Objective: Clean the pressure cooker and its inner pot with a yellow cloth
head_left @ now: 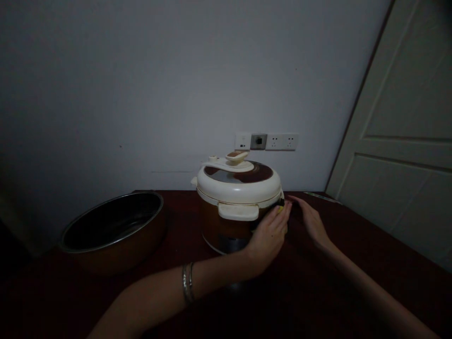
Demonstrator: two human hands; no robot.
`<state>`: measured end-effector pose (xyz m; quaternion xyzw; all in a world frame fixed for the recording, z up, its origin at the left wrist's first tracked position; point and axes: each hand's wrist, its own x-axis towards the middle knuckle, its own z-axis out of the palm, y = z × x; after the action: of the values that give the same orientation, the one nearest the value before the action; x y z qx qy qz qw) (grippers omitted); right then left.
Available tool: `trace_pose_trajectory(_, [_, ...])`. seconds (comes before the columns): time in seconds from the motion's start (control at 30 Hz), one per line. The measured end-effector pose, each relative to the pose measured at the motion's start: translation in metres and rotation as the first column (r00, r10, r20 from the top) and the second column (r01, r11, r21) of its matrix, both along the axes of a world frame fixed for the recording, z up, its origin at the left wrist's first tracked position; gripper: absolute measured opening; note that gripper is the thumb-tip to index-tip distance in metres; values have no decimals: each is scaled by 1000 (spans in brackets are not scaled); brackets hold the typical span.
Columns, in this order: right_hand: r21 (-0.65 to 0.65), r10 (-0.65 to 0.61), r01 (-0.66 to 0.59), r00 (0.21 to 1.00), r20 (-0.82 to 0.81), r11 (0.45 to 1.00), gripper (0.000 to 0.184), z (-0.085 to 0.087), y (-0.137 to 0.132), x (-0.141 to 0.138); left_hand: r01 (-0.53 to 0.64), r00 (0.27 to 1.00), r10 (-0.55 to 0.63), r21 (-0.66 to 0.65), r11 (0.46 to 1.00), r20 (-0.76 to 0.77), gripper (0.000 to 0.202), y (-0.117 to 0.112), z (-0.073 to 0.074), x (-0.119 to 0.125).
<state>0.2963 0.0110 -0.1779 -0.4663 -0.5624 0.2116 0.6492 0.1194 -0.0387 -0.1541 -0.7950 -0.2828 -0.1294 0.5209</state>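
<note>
A white and brown electric pressure cooker (238, 191), lid on, stands upright on the dark red table. My left hand (269, 235), with bangles at the wrist, reaches across its front to the right side. Its fingers are pressed together there, with a small yellow patch (280, 209) and something dark showing at the fingertips. I cannot make out what these belong to. My right hand (313, 223) comes from the right, fingers stretched toward the same side of the cooker and close to the left fingertips. Nothing shows in its grasp.
On the left stands a wide, brown-sided pot (116, 249) with a dark inside and a metal rim. Wall sockets (281, 141) sit behind the cooker. A pale panelled door (399, 155) rises on the right beside the dark red table (353, 245). The light is dim.
</note>
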Motion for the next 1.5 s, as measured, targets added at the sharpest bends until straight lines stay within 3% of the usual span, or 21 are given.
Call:
trace_pose_trajectory(0.17, [-60, 95, -113, 965, -244, 992, 40, -1, 0, 1, 44, 989, -48, -34, 998, -137, 44, 0, -36, -14])
trace_pose_trajectory(0.27, [-52, 112, -130, 957, -266, 990, 40, -5, 1, 3, 116, 973, -134, -101, 988, -190, 43, -2, -55, -31])
trace_pose_trajectory(0.33, [-48, 118, -135, 958, -261, 990, 41, -8, 2, 3, 154, 967, -179, -142, 978, -183, 43, -4, -59, -40])
trace_pose_trajectory(0.43, [-55, 111, -129, 961, -253, 990, 41, -10, 2, 4, 158, 977, -177, -154, 975, -122, 45, -6, -47, -46])
trace_pose_trajectory(0.63, [-28, 35, -38, 993, -109, 999, 36, -7, -3, 2, 117, 993, -116, -96, 988, 18, 49, -6, 3, -39])
trace_pose_trajectory(0.73, [-24, 14, -16, 995, -102, 1000, 33, -10, -4, 4, 128, 991, -124, -91, 988, 42, 50, -5, 12, -36])
trace_pose_trajectory(1.1, [-43, 18, -22, 995, -103, 999, 34, -16, -9, 5, 149, 989, -146, -110, 983, 32, 49, -3, 9, -37])
trace_pose_trajectory(1.23, [-31, 64, -68, 991, -115, 997, 36, -17, -9, 6, 177, 984, -176, -113, 978, 19, 48, -4, 1, -44])
trace_pose_trajectory(1.37, [-71, 115, -132, 972, -207, 989, 36, -22, -6, 9, 220, 971, -231, -144, 965, -59, 49, -7, -17, -71])
trace_pose_trajectory(1.5, [-80, 105, -122, 977, -187, 989, 35, -24, -6, 10, 207, 957, -239, -192, 959, -163, 52, -8, -32, -114])
